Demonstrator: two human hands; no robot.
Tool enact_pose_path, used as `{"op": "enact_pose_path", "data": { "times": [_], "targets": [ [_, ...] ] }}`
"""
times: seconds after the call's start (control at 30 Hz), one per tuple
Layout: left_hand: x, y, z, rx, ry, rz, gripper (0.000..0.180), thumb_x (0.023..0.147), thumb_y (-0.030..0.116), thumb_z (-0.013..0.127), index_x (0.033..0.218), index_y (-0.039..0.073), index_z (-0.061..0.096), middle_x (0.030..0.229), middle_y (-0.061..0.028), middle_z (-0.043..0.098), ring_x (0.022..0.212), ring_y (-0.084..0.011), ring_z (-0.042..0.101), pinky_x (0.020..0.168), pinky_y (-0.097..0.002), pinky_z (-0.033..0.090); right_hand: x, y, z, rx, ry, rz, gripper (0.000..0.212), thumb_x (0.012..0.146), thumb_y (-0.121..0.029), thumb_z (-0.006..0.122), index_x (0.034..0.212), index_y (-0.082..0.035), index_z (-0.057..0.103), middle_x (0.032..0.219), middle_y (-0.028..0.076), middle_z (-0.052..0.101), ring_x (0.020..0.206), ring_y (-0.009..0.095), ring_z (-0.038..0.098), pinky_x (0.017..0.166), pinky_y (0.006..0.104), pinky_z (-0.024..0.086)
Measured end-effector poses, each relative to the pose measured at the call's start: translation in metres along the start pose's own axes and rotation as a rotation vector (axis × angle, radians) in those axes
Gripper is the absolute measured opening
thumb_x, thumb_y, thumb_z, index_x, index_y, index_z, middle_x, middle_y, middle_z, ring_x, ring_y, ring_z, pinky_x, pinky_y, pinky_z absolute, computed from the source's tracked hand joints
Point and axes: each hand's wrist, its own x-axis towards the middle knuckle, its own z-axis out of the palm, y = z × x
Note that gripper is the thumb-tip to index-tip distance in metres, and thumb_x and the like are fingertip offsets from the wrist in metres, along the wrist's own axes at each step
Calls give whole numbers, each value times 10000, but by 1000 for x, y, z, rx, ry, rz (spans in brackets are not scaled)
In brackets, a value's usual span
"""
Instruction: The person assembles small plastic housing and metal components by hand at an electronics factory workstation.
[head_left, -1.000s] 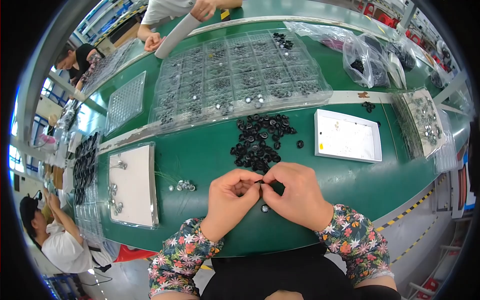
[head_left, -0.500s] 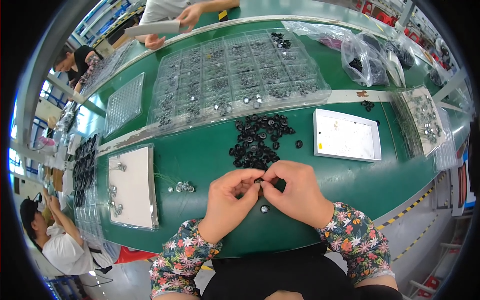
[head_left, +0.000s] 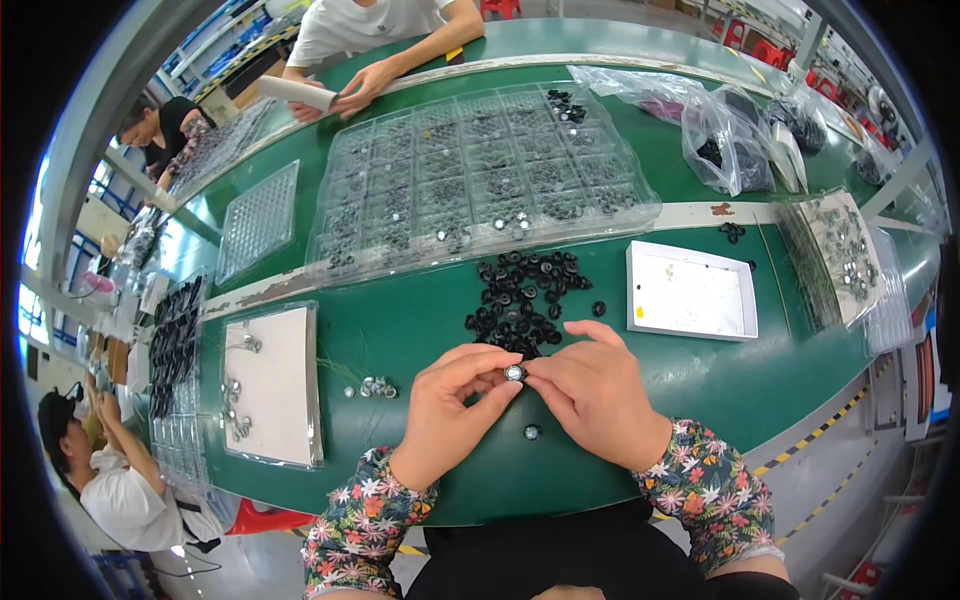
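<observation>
Right now, looking down in the head view, both hands meet around a small round piece [head_left: 515, 373] with a shiny face turned up. From where I stand, the left hand [head_left: 447, 420] pinches it between thumb and forefinger; the right hand [head_left: 603, 412] has its fingertips right up against the other side, though I can't tell whether they grip or merely touch. The piece sits between the two, at the left fingertips, too round to show any long axis. Nearer the body, just below the gap between the hands, a second shiny piece [head_left: 532, 432] lies on the green counter [head_left: 720, 395]. Just beyond the fingertips spreads a heap of black rings [head_left: 520, 300]; a white box [head_left: 692, 290] sits beyond the right hand, farther right.
</observation>
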Motion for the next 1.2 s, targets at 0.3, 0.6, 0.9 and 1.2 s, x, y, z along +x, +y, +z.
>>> {"op": "enact_pose_path", "data": {
  "times": [0.3,0.6,0.9,1.2],
  "targets": [
    [-6,0,-2,-294,11,-69,222,861,-66,610,1078,-31,645,1022,-112,615,857,-154,650,753,-245,543,-1,-4,-5,-54,34,-25,156,727,-28,705,872,-79,682,722,36,647,679,190,628,929,431,451],
    [-3,-2,-9,-262,163,81,166,889,-43,580,1036,-39,656,1062,-144,626,831,-191,662,684,-273,549,2,6,-26,-117,82,-50,84,772,-40,658,831,-65,603,610,60,560,593,248,583,906,435,468],
    [-12,-1,11,371,-88,-30,250,759,5,692,1007,41,685,914,-89,663,761,-170,619,663,-289,484,4,24,-58,-239,69,139,30,772,-68,654,783,-58,628,708,91,641,681,292,609,816,413,467],
    [-14,3,13,545,-231,42,214,703,46,721,913,34,679,911,-93,625,838,-270,575,759,-351,462,-16,15,-25,-24,-492,-47,191,704,-118,703,870,-60,627,891,60,553,885,238,537,785,352,416]
  ]
}}
